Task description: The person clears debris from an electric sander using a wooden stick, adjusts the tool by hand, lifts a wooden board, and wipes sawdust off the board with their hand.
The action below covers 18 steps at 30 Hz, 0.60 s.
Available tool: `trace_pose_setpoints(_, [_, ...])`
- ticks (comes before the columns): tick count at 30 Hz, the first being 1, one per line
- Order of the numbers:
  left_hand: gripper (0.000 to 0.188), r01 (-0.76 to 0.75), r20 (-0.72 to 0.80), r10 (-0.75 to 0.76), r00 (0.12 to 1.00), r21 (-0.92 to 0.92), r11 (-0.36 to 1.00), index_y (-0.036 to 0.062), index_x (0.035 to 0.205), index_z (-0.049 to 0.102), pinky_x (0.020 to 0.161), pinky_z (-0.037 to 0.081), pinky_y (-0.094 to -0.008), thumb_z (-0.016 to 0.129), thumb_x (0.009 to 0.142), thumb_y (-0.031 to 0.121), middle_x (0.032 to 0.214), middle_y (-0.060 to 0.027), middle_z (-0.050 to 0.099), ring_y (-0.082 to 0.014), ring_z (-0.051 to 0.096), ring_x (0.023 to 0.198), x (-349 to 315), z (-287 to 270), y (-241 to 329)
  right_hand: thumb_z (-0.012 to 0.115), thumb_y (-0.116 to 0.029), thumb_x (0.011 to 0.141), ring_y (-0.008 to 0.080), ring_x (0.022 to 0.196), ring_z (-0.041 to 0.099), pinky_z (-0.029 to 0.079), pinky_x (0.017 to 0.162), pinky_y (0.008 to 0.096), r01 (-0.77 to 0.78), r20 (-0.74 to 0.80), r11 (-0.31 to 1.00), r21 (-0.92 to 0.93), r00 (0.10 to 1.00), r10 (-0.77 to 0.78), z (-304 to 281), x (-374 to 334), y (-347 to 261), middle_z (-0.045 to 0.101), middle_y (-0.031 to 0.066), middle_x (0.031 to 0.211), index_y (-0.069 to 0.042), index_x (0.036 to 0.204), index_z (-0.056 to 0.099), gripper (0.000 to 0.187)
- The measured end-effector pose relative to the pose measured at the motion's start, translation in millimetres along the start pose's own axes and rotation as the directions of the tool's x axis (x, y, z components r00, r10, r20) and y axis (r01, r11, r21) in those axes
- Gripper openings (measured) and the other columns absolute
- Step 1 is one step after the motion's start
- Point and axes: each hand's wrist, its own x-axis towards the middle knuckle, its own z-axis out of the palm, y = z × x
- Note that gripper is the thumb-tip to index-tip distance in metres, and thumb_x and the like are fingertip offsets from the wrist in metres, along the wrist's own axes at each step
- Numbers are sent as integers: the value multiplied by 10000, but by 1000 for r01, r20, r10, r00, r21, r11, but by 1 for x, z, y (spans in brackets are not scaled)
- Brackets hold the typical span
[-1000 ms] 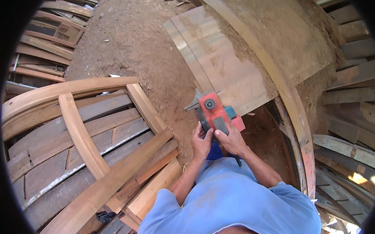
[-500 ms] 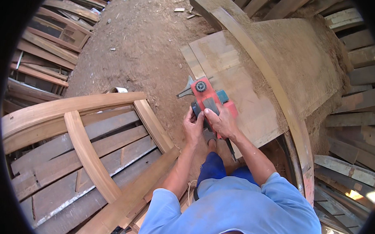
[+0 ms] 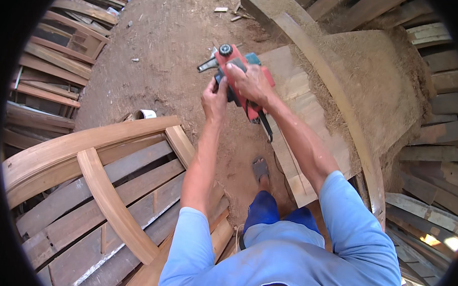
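A red electric hand planer [image 3: 237,53] with a round black knob is in both my hands, at the left edge of a pale wooden board [image 3: 303,113]. My right hand [image 3: 253,84] wraps over its top handle. My left hand [image 3: 214,99] is closed at the planer's left side, its fingers on a dark part there. A grey metal bracket [image 3: 207,65] sticks out to the left of the tool. From its rear hangs a black cord [image 3: 266,125]. The planer's underside is hidden, so I cannot tell whether it touches the board.
A wooden frame with curved rails [image 3: 111,204] lies at the lower left, near a white cup-like container [image 3: 147,114]. Along the right runs a long curved beam [image 3: 336,96], with shavings beside it. Stacked planks [image 3: 65,61] line both sides. My foot [image 3: 261,169] is on the dirt floor.
Both hands have carried the planer forward and slightly left, and my arms are now stretched out further. More of the board's near left part and my foot now show.
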Motion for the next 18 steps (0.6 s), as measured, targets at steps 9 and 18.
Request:
trace_pose_setpoints(9, [423,132,58,-131,990,-15,991,-9,1344,626,812,563,-287,723,974,174,1118,-55,711,-113,656,946,-139,13,-11,577,-437,998,205,646,628,487,604,397,-699,341,603,385,714,611,-60,-118,-67,622,116,696,-19,942,660,430])
trace_pose_setpoints(18, [548,209,-11,-211,977,-100,973,-68,1426,533,946,549,-308,746,959,123,1249,-123,689,-153,669,1092,-199,20,-24,634,-415,959,279,819,708,544,753,409,-825,468,495,272,563,682,-85,-158,-95,675,224,806,59,1086,660,492])
